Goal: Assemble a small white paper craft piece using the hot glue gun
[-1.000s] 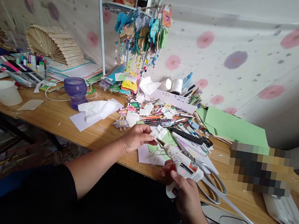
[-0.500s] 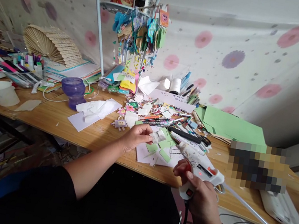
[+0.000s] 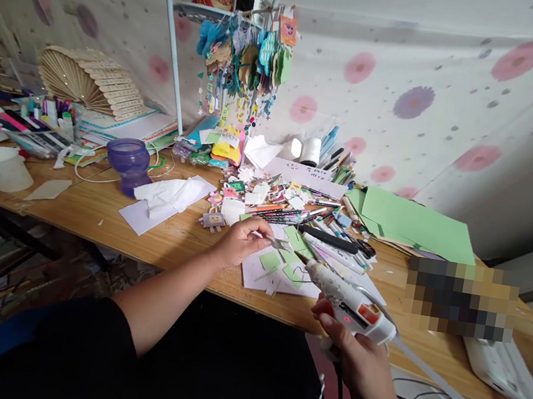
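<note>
Pinching a small pale piece (image 3: 279, 244), the left hand (image 3: 243, 242) held it nearly edge-on between thumb and fingers, raised over a white sheet (image 3: 248, 273). Material uncertain; paper or card by its look. Right hand (image 3: 361, 353): fingers wrapped around the grip of a white hot-glue gun (image 3: 346, 300), red indicator (image 3: 347, 319) lit, glue stick (image 3: 458, 395) trailing from the rear. Nozzle (image 3: 300, 257) pointed at the piece from just beside it; contact could not be told.

Step in hand, as judged: glue work on the piece. Next move seemed to call for a steady left pinch, the intended face turned to the nozzle, fingertips clear of the hot tip.

Green paper pieces (image 3: 292, 274) lay on the sheet; pens (image 3: 288, 217) were heaped behind. Farther out on the tabletop (image 3: 203, 277): purple cup (image 3: 128, 161) and crumpled tissue (image 3: 160, 195) to the left, green paper sheets (image 3: 415, 220) to the right.
</note>
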A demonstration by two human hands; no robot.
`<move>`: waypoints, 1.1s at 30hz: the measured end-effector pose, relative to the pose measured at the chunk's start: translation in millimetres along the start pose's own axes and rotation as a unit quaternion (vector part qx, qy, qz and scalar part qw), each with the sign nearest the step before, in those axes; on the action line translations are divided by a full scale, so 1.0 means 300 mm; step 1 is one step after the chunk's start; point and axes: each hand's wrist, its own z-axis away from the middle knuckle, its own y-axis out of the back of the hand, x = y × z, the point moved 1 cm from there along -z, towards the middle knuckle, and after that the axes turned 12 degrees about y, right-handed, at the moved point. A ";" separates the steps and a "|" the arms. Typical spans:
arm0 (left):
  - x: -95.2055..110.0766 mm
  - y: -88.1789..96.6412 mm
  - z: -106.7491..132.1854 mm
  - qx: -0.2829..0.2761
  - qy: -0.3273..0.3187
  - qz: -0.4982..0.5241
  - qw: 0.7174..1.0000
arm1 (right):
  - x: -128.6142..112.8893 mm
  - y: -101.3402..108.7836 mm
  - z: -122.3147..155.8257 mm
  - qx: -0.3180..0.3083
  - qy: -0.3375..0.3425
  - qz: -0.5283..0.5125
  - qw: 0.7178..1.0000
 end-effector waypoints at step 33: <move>-0.029 0.002 0.004 -0.054 0.105 0.149 0.982 | -0.004 -0.023 -0.003 -0.011 -0.072 -0.059 0.996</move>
